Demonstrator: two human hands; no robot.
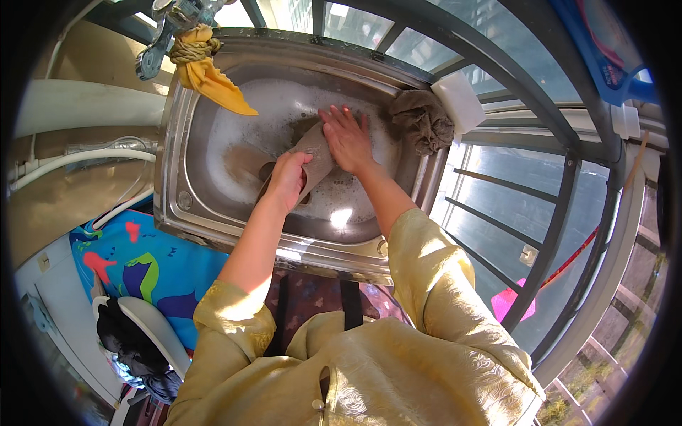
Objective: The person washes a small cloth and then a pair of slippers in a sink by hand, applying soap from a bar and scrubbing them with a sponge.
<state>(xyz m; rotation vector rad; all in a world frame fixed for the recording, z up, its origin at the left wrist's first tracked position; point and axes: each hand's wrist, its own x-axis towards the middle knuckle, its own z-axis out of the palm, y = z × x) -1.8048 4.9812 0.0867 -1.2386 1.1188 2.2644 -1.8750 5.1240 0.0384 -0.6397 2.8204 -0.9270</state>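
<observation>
Over the stainless steel sink [181,175], my left hand [287,178] grips the near edge of a taupe, textured fabric item [317,154], thumb on top. Fingers stretched out, my right hand [346,137] lies flat against the item's far right side. The item is tilted, and its lower part is partly hidden by my left hand and wrist; I cannot tell whether it is a slipper or a folded cloth. White foam and soapy water [351,199] surround it. Another brownish piece [248,162] shows half under the suds to the left.
A crumpled brown cloth [423,120] and a white sponge block [458,101] rest at the sink's right corner. The metal tap [154,53] has a yellow cloth [210,80] tied to it. Metal window bars [554,207] stand right; a white basin [154,330] with dark clothes is lower left.
</observation>
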